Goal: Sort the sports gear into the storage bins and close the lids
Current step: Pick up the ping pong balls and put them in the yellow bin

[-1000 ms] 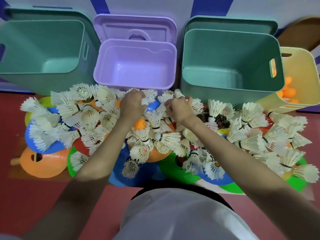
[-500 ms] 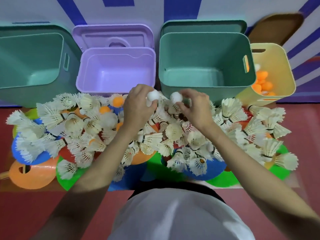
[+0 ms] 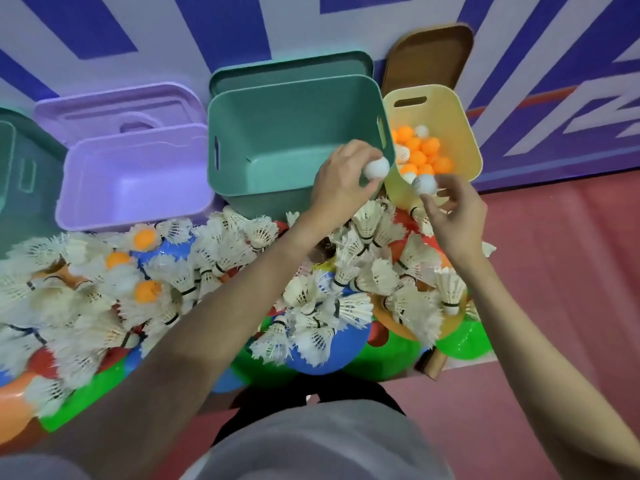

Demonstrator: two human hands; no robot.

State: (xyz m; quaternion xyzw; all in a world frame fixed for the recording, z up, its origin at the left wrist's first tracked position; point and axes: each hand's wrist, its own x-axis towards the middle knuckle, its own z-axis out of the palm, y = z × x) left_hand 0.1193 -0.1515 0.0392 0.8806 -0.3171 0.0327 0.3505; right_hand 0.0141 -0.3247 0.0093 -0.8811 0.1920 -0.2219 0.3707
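My left hand [image 3: 341, 181] grips a white ping-pong ball [image 3: 376, 167] over the right front corner of the empty green bin [image 3: 277, 98]. My right hand [image 3: 453, 216] pinches a second white ball [image 3: 426, 184] at its fingertips, over the front edge of the yellow bin [image 3: 467, 133]. That bin holds several orange and white balls [image 3: 420, 150]. Below both hands lies a heap of white shuttlecocks [image 3: 363, 271] on coloured discs [image 3: 332, 351]. Three orange balls [image 3: 147, 292] sit among the shuttlecocks at the left.
An empty purple bin [image 3: 138, 202] stands left of the green one, its lid [image 3: 117, 109] leaning behind it. Another green bin [image 3: 20, 168] is cut off at the far left. A brown lid [image 3: 433, 53] leans on the wall behind the yellow bin. Red floor lies to the right.
Both hands lifted a white ball each out of the shuttlecock pile and carried them rightwards to the yellow bin. The view swung right with them.
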